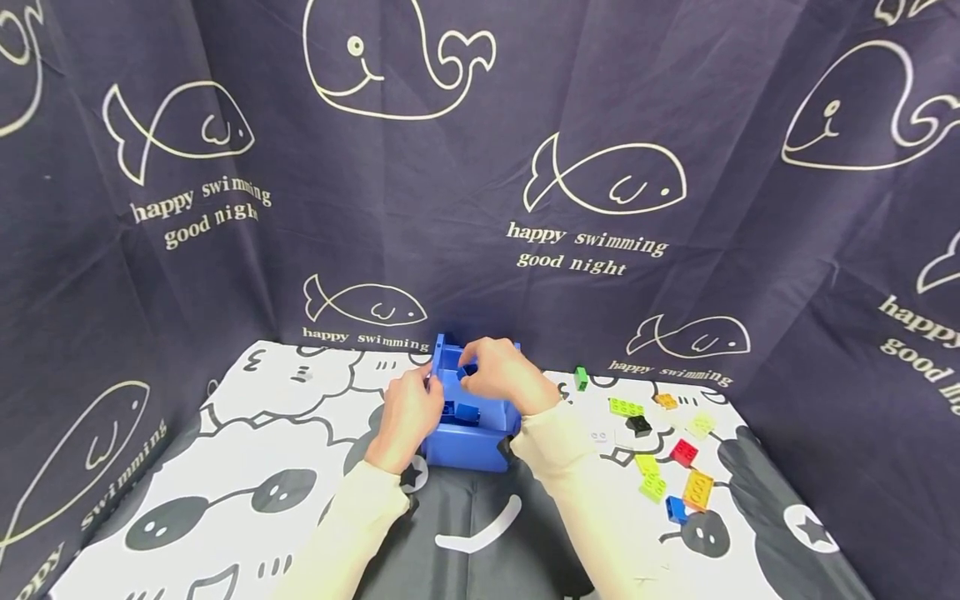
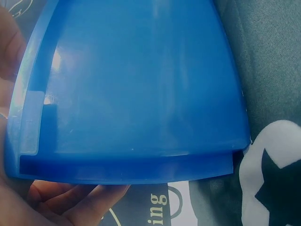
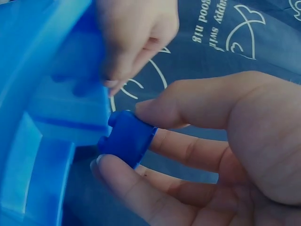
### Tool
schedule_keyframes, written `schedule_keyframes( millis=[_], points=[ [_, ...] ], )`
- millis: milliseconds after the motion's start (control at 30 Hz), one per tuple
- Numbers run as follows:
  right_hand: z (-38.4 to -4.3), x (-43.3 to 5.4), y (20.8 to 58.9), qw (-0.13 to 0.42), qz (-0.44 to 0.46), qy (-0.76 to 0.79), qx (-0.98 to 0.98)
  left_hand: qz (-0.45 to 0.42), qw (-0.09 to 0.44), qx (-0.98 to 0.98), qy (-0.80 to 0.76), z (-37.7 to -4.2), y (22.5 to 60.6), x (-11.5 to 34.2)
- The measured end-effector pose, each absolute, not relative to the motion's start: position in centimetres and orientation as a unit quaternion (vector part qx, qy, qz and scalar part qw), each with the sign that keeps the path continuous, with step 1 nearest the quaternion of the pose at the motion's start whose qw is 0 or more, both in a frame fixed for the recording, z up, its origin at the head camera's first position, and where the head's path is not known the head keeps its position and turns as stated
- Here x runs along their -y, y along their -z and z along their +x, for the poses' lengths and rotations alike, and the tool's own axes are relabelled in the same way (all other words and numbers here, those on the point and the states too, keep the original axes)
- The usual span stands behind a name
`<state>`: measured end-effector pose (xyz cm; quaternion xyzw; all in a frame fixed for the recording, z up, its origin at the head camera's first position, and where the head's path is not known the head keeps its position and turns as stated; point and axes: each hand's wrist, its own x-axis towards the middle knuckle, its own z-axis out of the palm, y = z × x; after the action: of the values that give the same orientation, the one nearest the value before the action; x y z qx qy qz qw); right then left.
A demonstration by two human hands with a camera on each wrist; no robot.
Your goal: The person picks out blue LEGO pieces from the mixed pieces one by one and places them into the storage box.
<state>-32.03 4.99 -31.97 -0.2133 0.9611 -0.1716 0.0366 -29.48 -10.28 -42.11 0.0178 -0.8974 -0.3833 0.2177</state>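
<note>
A blue plastic bin (image 1: 465,454) sits on the cloth in front of the person in the head view. The left hand (image 1: 411,412) grips its left wall, and in the left wrist view fingers (image 2: 89,202) show past the bin's edge. Over the bin's far part, the right hand (image 1: 504,371) pinches a small blue toy brick (image 3: 129,136) between thumb and fingers. In the right wrist view the brick's studs face the bin's wall. More blue bricks (image 1: 467,412) lie inside the bin near its front.
Loose toy bricks lie to the right: green (image 1: 581,378), black (image 1: 638,426), red (image 1: 683,452), orange (image 1: 698,490), blue (image 1: 676,510) and several others. A dark curtain (image 1: 465,208) with fish drawings rises behind the bin. Printed cloth (image 1: 247,450) covers the surface.
</note>
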Motion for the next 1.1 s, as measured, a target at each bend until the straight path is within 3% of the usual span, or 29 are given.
schedule_keyframes(
  millis=[700, 1100],
  points=[
    [-32.5, -4.1, 34.4, 0.062, -0.203, 0.168, -0.963, 0.024, 0.214, 0.897, 0.385, -29.4, 42.5, 10.1],
    [-32.4, -3.8, 34.6, 0.050, -0.214, 0.166, -0.961, 0.019, 0.217, 0.897, 0.384, -29.5, 42.3, 10.2]
  ],
)
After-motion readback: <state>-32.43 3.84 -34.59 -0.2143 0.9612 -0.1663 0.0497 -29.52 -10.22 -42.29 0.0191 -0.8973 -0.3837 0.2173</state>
